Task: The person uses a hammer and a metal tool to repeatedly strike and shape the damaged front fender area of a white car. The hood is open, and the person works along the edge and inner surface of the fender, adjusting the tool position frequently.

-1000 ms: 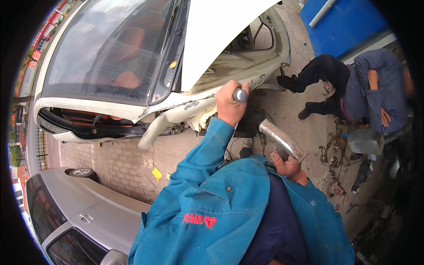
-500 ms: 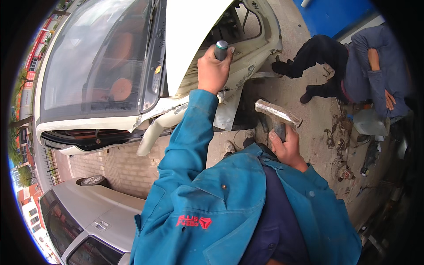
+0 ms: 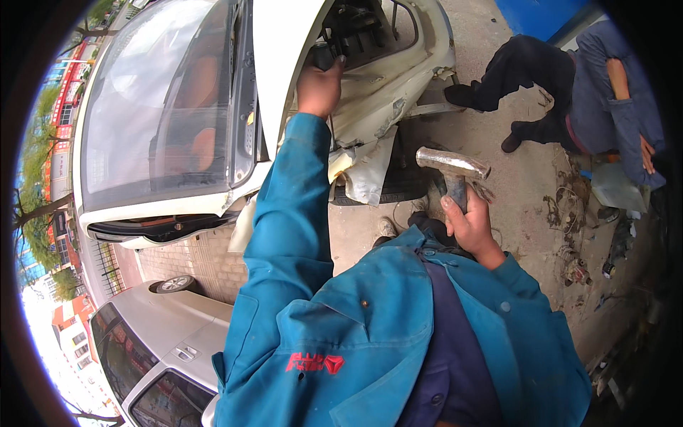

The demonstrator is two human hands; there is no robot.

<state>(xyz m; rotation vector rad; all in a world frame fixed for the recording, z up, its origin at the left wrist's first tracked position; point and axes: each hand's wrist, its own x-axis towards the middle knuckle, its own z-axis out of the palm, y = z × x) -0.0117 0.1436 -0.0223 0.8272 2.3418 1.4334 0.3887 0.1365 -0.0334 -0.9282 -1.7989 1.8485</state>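
While my right hand (image 3: 471,222) is closing firmly round the dark handle of a hammer with a worn, silvery metal head (image 3: 453,164), I'm holding that head upright above the handle, crosswise, clear of the bodywork. My left hand (image 3: 318,91) is curling into a fist at the open front bay of a cream-white car with a wide glass windscreen (image 3: 156,107); it's gripping a short dark handle-like piece (image 3: 324,55), the far end of which is getting lost against the dark bay. A raised white bonnet panel (image 3: 279,64) is standing just left of that fist. A crumpled whitish sheet piece (image 3: 370,174) is hanging off the dented front edge, near a black rubber tyre (image 3: 395,193). A silver-grey car (image 3: 171,324) is sitting lower left. A person in blue-grey top and dark trousers (image 3: 597,99) is staying out right, well apart from both hands.
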